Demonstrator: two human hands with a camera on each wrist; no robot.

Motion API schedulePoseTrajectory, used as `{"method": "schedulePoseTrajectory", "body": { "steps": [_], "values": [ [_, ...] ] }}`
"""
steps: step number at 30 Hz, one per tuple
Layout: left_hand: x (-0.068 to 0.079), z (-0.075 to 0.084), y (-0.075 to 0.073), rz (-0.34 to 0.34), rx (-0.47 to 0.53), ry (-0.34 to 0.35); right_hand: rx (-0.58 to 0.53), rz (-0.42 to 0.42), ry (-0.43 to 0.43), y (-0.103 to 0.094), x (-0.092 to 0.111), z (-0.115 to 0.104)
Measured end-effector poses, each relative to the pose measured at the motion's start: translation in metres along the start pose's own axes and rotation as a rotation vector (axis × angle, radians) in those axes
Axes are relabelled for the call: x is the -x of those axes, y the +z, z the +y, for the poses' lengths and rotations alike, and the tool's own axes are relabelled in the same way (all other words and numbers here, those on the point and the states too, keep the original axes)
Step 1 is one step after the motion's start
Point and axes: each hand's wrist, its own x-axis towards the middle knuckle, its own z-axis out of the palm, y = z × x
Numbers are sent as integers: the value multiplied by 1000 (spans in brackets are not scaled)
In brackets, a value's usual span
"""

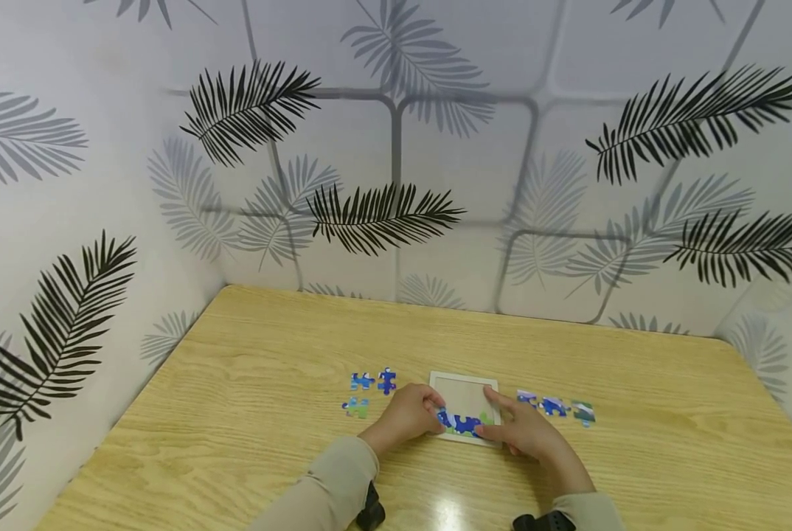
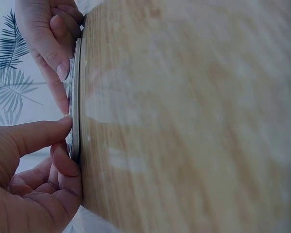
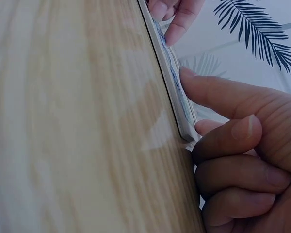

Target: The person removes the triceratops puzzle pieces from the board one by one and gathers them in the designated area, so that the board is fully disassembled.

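A shallow square puzzle tray (image 1: 464, 377) with a pale rim lies on the wooden table. Along its near side sits a row of blue and green jigsaw pieces (image 1: 462, 424); its far part is bare board. My left hand (image 1: 414, 410) grips the tray's left edge, thumb at the near-left pieces and fingers curled against the side. From the right, my right hand (image 1: 525, 428) holds the opposite edge. Its thumb (image 3: 218, 92) presses down on the pieces near the near-right corner, while the index finger reaches over the right rim and the other fingers curl beside it.
Left of the tray lie loose jigsaw pieces: two blue ones (image 1: 386, 380) and a greenish one (image 1: 357, 407). To the right, several more loose pieces (image 1: 554, 406) form a short row. A leaf-patterned wall (image 1: 369, 258) stands behind the table (image 1: 270, 354).
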Motion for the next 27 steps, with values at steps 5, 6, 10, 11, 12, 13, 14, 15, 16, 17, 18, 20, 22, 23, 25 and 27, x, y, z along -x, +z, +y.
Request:
{"method": "schedulePoseTrajectory", "body": {
  "steps": [5,6,10,11,12,13,14,15,16,17,18,20,22,23,25,27],
  "values": [
    [1,1,1,5,-4,5,17,9,0,3,0,2],
    [1,1,1,6,-4,9,22,14,-1,4,0,1],
    [1,0,2,16,-2,18,45,41,5,6,1,-3],
    [1,-1,2,17,1,17,51,46,13,7,1,-4],
    [1,-1,2,19,1,18,54,50,23,8,1,-5],
    [1,-1,2,20,0,18,59,53,31,8,2,-6],
    [1,-1,2,21,-1,19,63,56,38,8,2,-7],
    [1,-1,2,21,-1,20,66,57,44,8,3,-8],
    [1,-1,2,23,-3,19,68,58,49,8,3,-9],
    [1,-1,2,24,-5,19,71,58,53,8,4,-9],
    [1,-1,2,24,-5,16,69,58,56,8,4,-10],
    [1,-1,2,25,-5,11,64,58,61,8,5,-11],
    [2,-1,1,22,4,1,60,58,69,9,5,-12],
    [2,-1,1,19,10,-5,59,58,72,9,6,-13],
    [3,1,-1,10,27,-19,60,58,78,9,6,-14],
    [4,2,-3,0,47,-36,60,61,88,8,6,-14]
  ]
}}
